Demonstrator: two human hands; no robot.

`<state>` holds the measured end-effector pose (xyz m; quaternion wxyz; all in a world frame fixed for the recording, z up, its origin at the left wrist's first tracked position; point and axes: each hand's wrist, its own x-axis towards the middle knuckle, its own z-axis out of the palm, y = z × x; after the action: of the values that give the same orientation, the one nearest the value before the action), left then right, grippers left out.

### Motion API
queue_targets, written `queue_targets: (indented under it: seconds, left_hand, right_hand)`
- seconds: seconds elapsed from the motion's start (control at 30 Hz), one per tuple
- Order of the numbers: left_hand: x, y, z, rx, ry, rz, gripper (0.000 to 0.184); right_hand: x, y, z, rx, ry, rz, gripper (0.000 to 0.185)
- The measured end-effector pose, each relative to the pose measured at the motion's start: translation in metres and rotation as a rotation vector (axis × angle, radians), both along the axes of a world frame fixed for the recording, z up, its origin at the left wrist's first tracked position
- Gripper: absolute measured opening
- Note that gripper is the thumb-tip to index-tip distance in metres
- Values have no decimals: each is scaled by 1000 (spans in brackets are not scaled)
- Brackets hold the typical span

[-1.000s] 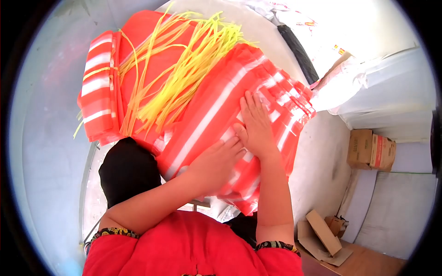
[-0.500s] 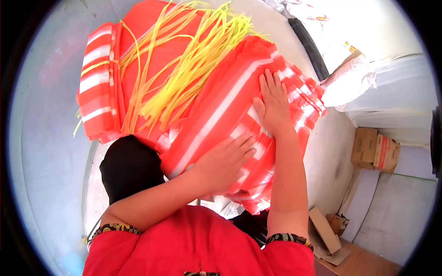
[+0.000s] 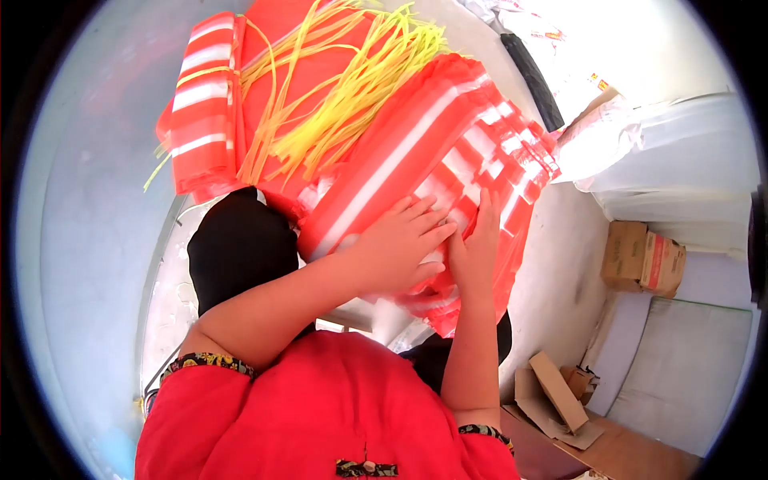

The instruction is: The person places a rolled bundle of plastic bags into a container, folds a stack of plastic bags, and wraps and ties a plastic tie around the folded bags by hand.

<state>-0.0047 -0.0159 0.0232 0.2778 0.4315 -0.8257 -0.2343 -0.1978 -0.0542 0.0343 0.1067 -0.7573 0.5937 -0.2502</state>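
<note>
Across my lap lies a loose stack of red-and-white striped plastic sheets or bags (image 3: 416, 140); which of the two I cannot tell. My left hand (image 3: 404, 244) rests flat on its near part, fingers spread. Close beside it, my right hand (image 3: 476, 244) lies on the stack with fingers stretched out and thumb apart. A bunch of yellow plastic strips (image 3: 344, 112) is draped over red plastic (image 3: 288, 72) beyond the stack. Farther left is a folded striped bundle (image 3: 204, 104) with a yellow strip around it.
A black roll-like object (image 3: 532, 80) lies on the floor at the upper right, near white plastic wrapping (image 3: 604, 132). Cardboard boxes (image 3: 642, 258) stand against the right wall. An opened carton (image 3: 560, 400) is at the lower right. A pale wall runs along the left.
My right hand has drawn back toward me over the stack, now close to my left hand. The left hand has shifted slightly up and right. The view has shifted a little.
</note>
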Motion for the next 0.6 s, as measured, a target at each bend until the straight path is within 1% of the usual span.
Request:
queue_targets:
  seconds: [0.07,0.1,0.17,0.2,0.27,0.33,0.4,0.43,0.47,0.57,0.6]
  left_hand:
    - [5,7,0,5,62,-4,68]
    - [9,11,3,57,89,-37,67]
    - [21,16,12,162,142,-90,64]
    - [26,19,9,174,170,-114,61]
    - [35,21,2,198,227,-166,55]
    - [59,20,33,613,410,-151,48]
    - [78,17,39,648,515,-34,41]
    - [81,15,29,476,525,66,37]
    - [85,12,19,303,530,161,34]
    - [101,-3,2,31,273,520,22]
    - [108,-6,1,39,285,587,21]
  right_hand:
    - [15,-4,9,80,-140,-25,74]
    - [22,-8,14,120,-207,-31,76]
    - [25,-23,4,128,-313,-6,80]
    - [29,-28,4,134,-367,8,82]
    - [35,-30,6,109,-283,-17,83]
    - [39,-32,5,98,-222,-77,84]
    - [33,-32,-3,99,-253,-110,83]
    - [34,-27,-4,102,-265,-129,83]
    - [36,-19,-5,103,-471,-121,84]
    - [29,-12,0,133,-242,-157,86]
    - [36,-9,10,165,-218,-192,89]
